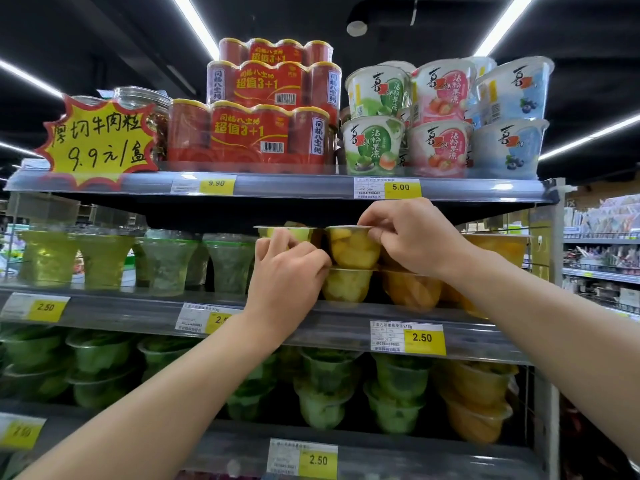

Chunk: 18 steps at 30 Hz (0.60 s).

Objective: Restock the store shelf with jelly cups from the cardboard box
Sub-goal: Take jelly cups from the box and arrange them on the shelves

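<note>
Landmark: middle shelf (332,318). On it, two stacked jelly cups (351,251); left hand (289,271) just left of the stack, right hand (412,233) at upper cup's right. Canned multipacks (263,133) on shelf above, left.

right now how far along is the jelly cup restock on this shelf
Done: the middle shelf already holds yellow jelly cups stacked two high. In hand: the left hand grips a yellow-green cup, and the right hand pinches the rim of a yellow fruit cup on the stack. The cardboard box is out of view, so what remains is unknown.
</note>
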### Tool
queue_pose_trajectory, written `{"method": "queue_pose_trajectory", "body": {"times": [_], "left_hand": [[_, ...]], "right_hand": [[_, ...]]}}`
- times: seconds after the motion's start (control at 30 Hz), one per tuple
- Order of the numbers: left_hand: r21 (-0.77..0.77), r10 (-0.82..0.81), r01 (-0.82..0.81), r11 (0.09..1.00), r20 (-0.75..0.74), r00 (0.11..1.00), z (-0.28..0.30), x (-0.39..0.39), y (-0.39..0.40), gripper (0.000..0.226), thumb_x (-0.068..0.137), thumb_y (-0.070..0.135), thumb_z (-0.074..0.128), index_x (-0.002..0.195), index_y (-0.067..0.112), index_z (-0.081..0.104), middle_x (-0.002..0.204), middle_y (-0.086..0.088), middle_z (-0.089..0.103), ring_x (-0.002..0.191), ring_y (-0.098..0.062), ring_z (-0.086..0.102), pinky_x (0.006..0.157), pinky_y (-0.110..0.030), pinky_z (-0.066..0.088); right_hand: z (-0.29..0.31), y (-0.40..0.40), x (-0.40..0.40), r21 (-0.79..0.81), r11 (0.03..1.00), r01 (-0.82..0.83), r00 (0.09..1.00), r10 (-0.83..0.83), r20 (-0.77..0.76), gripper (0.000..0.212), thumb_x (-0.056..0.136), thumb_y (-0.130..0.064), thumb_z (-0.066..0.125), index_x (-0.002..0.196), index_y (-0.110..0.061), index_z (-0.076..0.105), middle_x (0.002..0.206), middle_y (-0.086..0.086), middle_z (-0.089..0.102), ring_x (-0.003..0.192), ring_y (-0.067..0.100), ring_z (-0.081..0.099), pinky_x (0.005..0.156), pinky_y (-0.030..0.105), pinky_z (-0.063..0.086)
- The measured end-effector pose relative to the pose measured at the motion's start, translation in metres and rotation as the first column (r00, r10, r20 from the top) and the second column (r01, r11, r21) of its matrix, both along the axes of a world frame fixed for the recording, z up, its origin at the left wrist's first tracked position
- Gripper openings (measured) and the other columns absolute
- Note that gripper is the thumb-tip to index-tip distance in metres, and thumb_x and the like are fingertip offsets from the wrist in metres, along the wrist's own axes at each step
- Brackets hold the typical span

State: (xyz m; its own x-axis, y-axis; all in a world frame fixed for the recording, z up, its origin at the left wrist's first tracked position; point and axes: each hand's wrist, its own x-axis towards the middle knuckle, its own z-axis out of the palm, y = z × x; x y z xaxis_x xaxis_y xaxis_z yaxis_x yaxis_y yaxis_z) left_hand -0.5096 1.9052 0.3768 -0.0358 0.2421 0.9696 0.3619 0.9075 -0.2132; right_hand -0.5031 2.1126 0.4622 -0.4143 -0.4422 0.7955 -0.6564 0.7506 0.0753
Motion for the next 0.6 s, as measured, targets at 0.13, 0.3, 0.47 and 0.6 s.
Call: {"method": "queue_pose_trajectory", "body": {"times": [0.13,0.3,0.47,0.6], "left_hand": [[-0.006,-0.031,0.030,1.000,-0.023,0.999,0.001,0.004,0.013,0.019,0.089,0.023,0.064,0.074,0.018,0.073,0.079,0.009,0.071,0.080,-0.025,0.052,0.073,-0.035,0.028],[0.005,-0.045,0.045,0.999,0.017,0.999,0.002,0.010,0.010,0.013,0.088,0.024,0.066,0.082,0.020,0.076,0.084,0.008,0.073,0.087,-0.025,0.054,0.073,-0.036,0.027],[-0.013,0.013,-0.013,1.000,0.055,0.998,0.003,0.011,0.005,0.016,0.088,0.021,0.064,0.074,0.019,0.073,0.077,0.008,0.071,0.083,-0.025,0.052,0.071,-0.035,0.025],[-0.009,-0.013,0.013,1.000,0.042,0.999,0.003,0.009,0.009,0.017,0.087,0.020,0.065,0.072,0.019,0.071,0.073,0.009,0.069,0.080,-0.024,0.051,0.070,-0.033,0.023]], "right_hand": [[0.003,-0.001,0.002,0.057,0.997,0.044,0.999,-0.045,0.015,0.021,0.087,-0.016,0.060,0.103,-0.023,0.071,0.093,-0.007,0.071,0.088,0.014,0.063,0.083,0.039,0.054],[0.003,-0.003,0.006,0.071,0.995,0.077,0.997,-0.078,0.016,0.025,0.089,-0.040,0.066,0.111,-0.029,0.072,0.101,-0.011,0.072,0.094,0.011,0.063,0.087,0.037,0.053],[0.004,-0.007,0.006,0.041,0.998,0.046,0.999,-0.045,-0.009,0.022,0.090,-0.028,0.069,0.110,-0.029,0.076,0.107,-0.011,0.074,0.103,0.010,0.066,0.092,0.033,0.054],[0.001,-0.010,0.005,0.026,0.999,0.025,0.999,-0.024,-0.032,0.024,0.090,-0.021,0.069,0.112,-0.028,0.075,0.108,-0.010,0.074,0.105,0.010,0.066,0.094,0.028,0.051]]}}
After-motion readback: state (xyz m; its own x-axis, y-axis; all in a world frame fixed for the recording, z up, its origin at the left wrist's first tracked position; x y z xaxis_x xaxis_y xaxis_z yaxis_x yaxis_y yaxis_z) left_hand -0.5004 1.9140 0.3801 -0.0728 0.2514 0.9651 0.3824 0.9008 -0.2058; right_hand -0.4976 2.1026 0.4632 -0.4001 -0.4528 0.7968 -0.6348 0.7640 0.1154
